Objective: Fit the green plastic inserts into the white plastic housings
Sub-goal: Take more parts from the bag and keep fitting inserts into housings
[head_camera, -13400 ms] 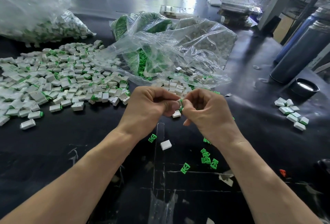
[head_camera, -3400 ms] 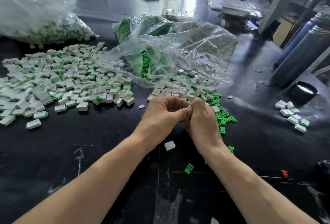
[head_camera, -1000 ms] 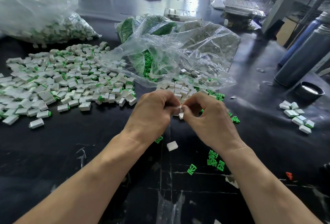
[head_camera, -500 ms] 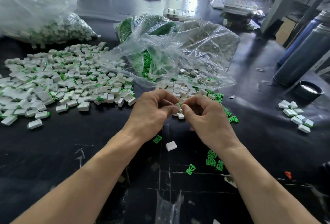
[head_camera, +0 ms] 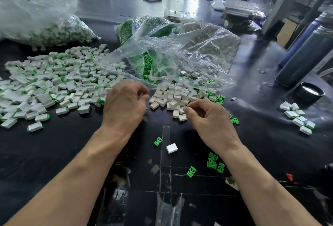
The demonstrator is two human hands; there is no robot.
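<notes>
Over the black table, my left hand (head_camera: pixel 126 103) hovers by the edge of the big pile of fitted white-and-green pieces (head_camera: pixel 54 85), fingers loosely curled, nothing visible in them. My right hand (head_camera: pixel 207 116) reaches into the heap of empty white housings (head_camera: pixel 173 96), thumb and forefinger pinching a white housing (head_camera: pixel 182 110) at the heap's near edge. Loose green inserts (head_camera: pixel 214 162) lie near my right forearm, and one green insert (head_camera: pixel 158 141) lies beside a lone white housing (head_camera: pixel 171 148) between my wrists.
A crumpled clear bag (head_camera: pixel 180 54) holding green inserts (head_camera: pixel 147 65) lies behind the heap. A full bag (head_camera: pixel 41 27) sits far left. At the right are several finished pieces (head_camera: pixel 297 116), a dark flask (head_camera: pixel 306 58), its cap (head_camera: pixel 310 91) and a red scrap (head_camera: pixel 289 176).
My hands were together at the centre working one piece. They have parted: the left swung towards the fitted pile, the right went down to the white housings.
</notes>
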